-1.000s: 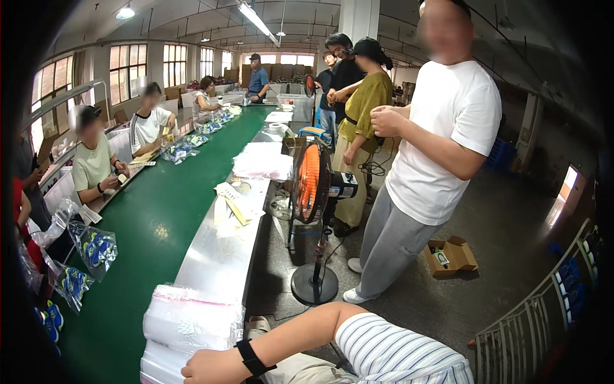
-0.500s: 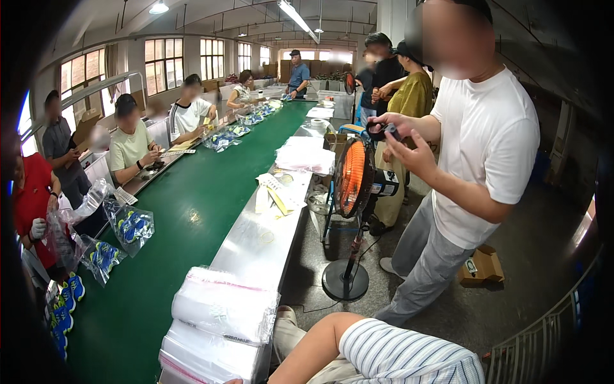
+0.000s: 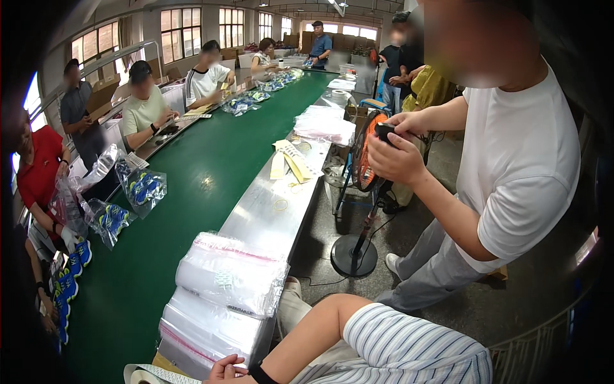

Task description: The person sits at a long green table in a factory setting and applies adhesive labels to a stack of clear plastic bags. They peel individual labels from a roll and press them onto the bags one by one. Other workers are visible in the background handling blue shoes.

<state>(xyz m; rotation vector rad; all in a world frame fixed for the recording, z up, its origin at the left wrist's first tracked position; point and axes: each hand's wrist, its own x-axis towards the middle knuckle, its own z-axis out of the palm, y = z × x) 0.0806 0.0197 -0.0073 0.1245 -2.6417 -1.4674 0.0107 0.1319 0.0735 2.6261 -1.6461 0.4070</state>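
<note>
My right hand (image 3: 227, 369) is at the lower edge, with a black band on the wrist. Its fingers are loosely curled and slightly apart, and I see nothing in them. Close by on its left, partly cut off, is a roll of white printed labels (image 3: 142, 375). Just beyond the hand lie two overlapping stacks of clear plastic bags, the farther stack (image 3: 224, 272) with a red strip, the nearer stack (image 3: 204, 323) at the table's end. My left hand is outside the picture.
A long green conveyor belt (image 3: 192, 198) carries bagged blue-and-yellow shoes (image 3: 144, 187). Yellow label sheets (image 3: 291, 163) lie on the metal ledge (image 3: 256, 208). At right, a person in white (image 3: 518, 147) holds a small black object beside a standing fan (image 3: 368, 157). Workers line the far side.
My view has tilted down and turned slightly left. More of my right hand shows, with the label roll beside it. The person in white appears closer, hands now partly covering the fan.
</note>
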